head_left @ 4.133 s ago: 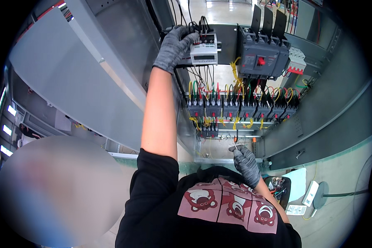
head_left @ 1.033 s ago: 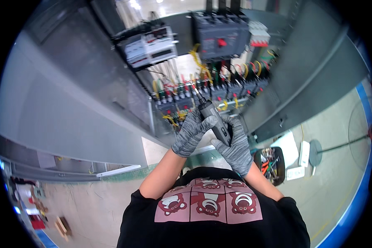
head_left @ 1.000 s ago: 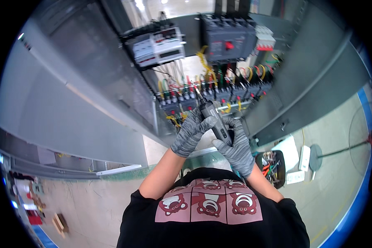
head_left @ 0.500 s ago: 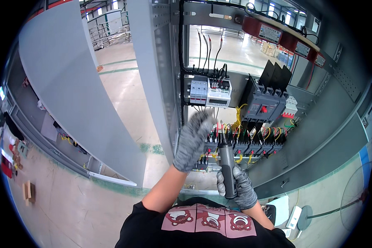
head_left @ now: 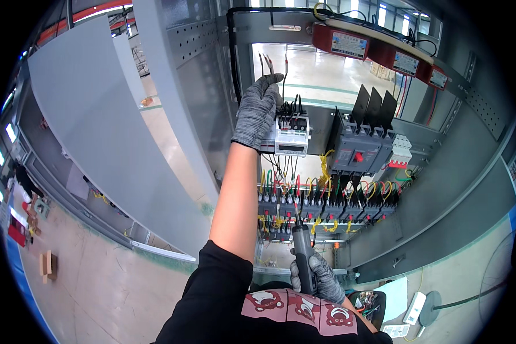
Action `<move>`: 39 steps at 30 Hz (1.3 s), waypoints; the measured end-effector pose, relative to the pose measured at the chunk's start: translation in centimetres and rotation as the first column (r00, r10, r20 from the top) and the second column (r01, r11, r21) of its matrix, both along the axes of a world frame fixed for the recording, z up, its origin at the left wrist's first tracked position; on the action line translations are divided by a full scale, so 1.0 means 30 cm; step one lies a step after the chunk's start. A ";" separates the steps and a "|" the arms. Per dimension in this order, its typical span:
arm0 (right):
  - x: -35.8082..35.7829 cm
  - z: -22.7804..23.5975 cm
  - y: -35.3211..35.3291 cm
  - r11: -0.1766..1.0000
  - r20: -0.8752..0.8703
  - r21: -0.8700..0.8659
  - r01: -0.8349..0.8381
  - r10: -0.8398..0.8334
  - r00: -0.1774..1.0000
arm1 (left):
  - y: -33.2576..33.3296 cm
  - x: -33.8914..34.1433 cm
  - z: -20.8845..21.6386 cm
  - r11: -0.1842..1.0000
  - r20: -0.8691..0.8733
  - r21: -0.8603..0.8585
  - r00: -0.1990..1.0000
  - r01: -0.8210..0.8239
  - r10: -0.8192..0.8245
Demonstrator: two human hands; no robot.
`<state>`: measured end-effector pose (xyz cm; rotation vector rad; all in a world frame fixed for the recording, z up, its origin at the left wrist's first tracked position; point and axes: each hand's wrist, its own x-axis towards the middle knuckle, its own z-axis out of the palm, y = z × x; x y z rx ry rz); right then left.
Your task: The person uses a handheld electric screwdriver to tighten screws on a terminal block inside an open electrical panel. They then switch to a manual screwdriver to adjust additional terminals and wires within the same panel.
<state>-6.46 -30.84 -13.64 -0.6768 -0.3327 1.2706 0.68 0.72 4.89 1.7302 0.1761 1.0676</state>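
My left hand, in a grey knit glove, reaches up into the cabinet with its fingers closed about the lower part of upright black wires. Behind that hand, a row of small modular units is mostly covered. Just right of it sits a white meter with a small display and black wires in its top terminals. My right hand, gloved alike, grips a grey-and-black electric screwdriver low in front of my shirt. Its bit points up toward the row of wired breakers.
A large grey breaker with black barriers stands right of the meter, beside a small white-and-red breaker. Red current transformers hang above. A grey door panel stands at left. A tool bag lies on the floor at lower right.
My left hand has risen from below the meter to the black wires above it. The right hand and screwdriver have shifted slightly down and left. The whole view has also shifted.
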 end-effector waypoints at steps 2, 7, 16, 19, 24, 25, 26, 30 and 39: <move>0.002 0.010 0.000 1.000 -0.015 -0.008 0.006 -0.006 1.000 | 0.018 0.008 0.021 0.996 -0.038 0.080 0.999 -0.031 0.034; 0.018 0.000 0.008 1.000 -0.017 -0.013 0.010 -0.010 1.000 | 0.019 0.040 0.081 0.980 -0.101 0.165 0.987 -0.107 0.124; 0.031 0.009 0.029 1.000 0.001 0.001 -0.011 0.011 1.000 | 0.036 -0.009 0.098 0.993 0.014 -0.006 0.993 0.117 -0.117; 0.033 0.002 0.034 1.000 -0.002 -0.008 -0.013 0.013 1.000 | 0.072 -0.012 0.124 0.890 0.040 -0.340 0.950 0.303 -0.309; 0.045 -0.027 0.041 0.999 0.007 0.016 -0.043 0.043 0.999 | 0.067 -0.005 0.103 0.968 -0.026 -0.157 0.979 0.194 -0.200; 0.045 -0.030 0.041 0.999 0.011 0.010 -0.045 0.045 0.999 | 0.076 0.000 0.105 0.940 -0.008 -0.242 0.968 0.241 -0.250; 0.045 -0.031 0.042 0.999 0.014 0.003 -0.046 0.046 0.999 | 0.091 0.009 0.108 0.901 0.015 -0.325 0.954 0.287 -0.298; 0.044 -0.023 0.047 0.999 0.015 -0.009 -0.038 0.038 0.999 | 0.056 -0.006 0.093 0.868 0.129 -0.326 0.927 0.375 -0.352; 0.045 -0.031 0.048 0.998 0.057 -0.061 -0.017 0.020 0.998 | 0.064 0.000 0.101 0.994 -0.143 0.111 0.990 0.024 -0.008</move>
